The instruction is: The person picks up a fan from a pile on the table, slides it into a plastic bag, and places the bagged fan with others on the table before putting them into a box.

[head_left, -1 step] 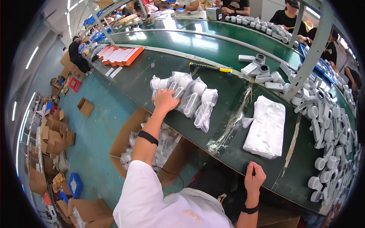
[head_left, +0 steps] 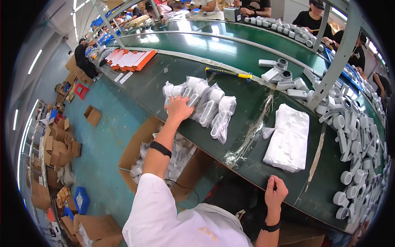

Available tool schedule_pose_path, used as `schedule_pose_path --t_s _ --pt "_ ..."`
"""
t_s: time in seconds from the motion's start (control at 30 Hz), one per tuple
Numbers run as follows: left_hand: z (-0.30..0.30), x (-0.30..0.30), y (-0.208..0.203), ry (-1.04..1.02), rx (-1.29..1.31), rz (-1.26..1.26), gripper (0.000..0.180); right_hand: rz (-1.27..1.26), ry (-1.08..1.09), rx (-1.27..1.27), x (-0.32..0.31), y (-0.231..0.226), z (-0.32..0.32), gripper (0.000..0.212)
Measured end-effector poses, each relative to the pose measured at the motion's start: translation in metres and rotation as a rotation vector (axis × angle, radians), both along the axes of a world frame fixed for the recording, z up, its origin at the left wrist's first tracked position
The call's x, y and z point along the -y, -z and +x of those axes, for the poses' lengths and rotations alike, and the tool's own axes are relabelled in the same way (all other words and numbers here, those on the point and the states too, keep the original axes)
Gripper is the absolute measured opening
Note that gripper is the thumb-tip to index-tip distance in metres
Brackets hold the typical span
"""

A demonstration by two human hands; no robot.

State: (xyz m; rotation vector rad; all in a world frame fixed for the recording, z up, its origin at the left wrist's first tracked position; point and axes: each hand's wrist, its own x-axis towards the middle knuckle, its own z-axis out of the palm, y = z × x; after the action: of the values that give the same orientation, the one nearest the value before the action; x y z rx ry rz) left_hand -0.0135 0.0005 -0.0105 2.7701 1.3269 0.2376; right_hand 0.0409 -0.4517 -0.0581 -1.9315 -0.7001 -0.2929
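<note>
A row of white-and-grey handheld devices in clear plastic bags lies on the dark green worktable. My left hand is at the row's left end, its fingers curled over a bagged device there; the fingertips are partly hidden among the bags. Near the table's front edge, my right hand is closed, thumb against the bent fingers, with nothing visible in it. Beyond that hand lies a stack of white plastic bags.
Below the table's edge stands an open carton of bagged devices. A yellow-and-black hammer lies behind the row. Loose devices crowd the right side beside a metal post. Orange-and-white cardboard pieces lie far left; several people work across the conveyor.
</note>
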Motion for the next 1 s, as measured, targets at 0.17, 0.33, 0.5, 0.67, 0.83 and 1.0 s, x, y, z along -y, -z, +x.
schedule_pose_path --t_s 0.17,0.33,0.5,0.67,0.83,1.0 --pt "-0.012 -0.006 0.005 -0.035 0.056 0.110 0.040 0.005 0.014 -0.014 0.001 0.003 -0.001 0.005" --pt "-0.057 -0.015 -0.005 -0.107 0.116 0.269 0.046 -0.043 0.011 -0.081 0.004 0.003 -0.001 0.009" --pt "-0.154 -0.022 -0.007 -0.253 0.138 0.309 0.048 -0.021 0.006 -0.021 0.001 0.011 0.000 0.006" --pt "-0.260 0.013 0.040 -0.503 0.074 0.215 0.050 -0.076 0.024 -0.016 0.002 0.008 -0.001 0.006" --pt "-0.303 0.062 0.096 -0.716 -0.089 -0.004 0.048 -0.134 0.016 -0.034 0.003 0.005 -0.003 0.009" --pt "-0.314 0.085 0.135 -0.763 -0.173 -0.024 0.046 -0.134 0.016 -0.067 0.003 0.007 -0.003 0.010"
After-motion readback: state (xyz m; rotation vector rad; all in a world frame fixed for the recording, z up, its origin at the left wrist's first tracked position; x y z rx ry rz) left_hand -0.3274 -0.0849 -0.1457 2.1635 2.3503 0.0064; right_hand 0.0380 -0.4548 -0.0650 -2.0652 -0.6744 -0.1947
